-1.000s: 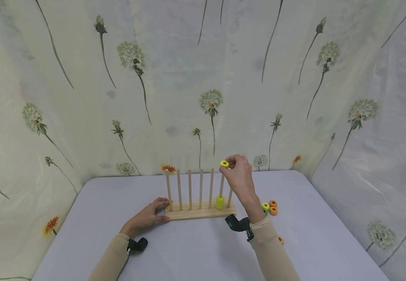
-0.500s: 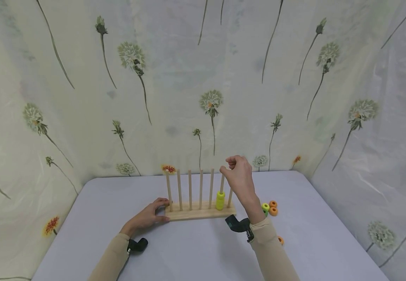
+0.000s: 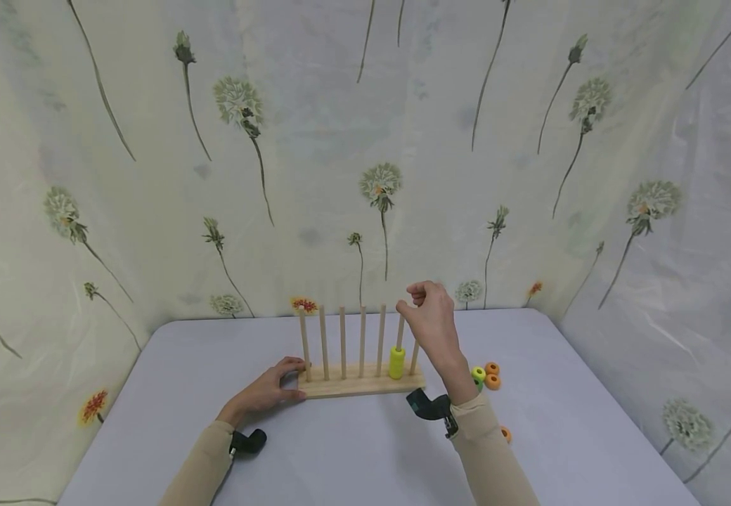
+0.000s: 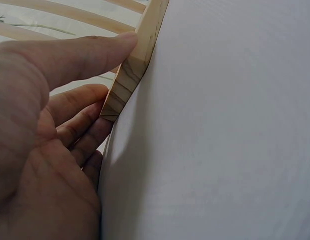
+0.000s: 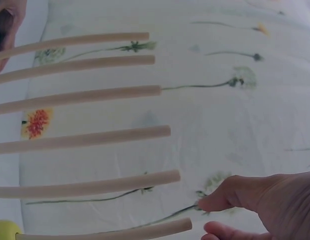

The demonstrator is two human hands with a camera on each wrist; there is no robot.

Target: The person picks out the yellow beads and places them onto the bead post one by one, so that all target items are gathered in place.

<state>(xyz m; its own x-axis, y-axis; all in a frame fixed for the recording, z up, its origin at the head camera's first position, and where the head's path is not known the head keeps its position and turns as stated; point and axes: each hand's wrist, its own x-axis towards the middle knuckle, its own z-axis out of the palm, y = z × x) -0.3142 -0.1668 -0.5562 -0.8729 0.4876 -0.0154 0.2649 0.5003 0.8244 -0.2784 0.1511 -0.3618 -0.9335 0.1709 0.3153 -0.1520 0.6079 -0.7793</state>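
Observation:
A wooden peg stand [image 3: 346,389] with a row of upright pegs stands on the table. My left hand [image 3: 267,386] grips its left end; the left wrist view shows the thumb on the near side of the base [image 4: 128,80] and the fingers at its far edge. Yellow rings [image 3: 397,363] sit stacked at the foot of the second peg from the right. Just beside that peg's top is my right hand [image 3: 435,323], its thumb and fingers apart with nothing between them. The right wrist view has the bare peg tip [image 5: 182,226] near the fingertips.
Right of the stand lie loose rings: a yellow one [image 3: 479,373], two orange ones [image 3: 493,381] and a partly hidden green one [image 3: 478,385]. Another orange ring [image 3: 506,434] shows beside the right sleeve. A flower-patterned curtain [image 3: 315,176] hangs behind the table.
A second ago the right hand pinched a yellow ring at the peg's top. It let go, and the ring dropped down the peg onto the stack. The left hand stayed put.

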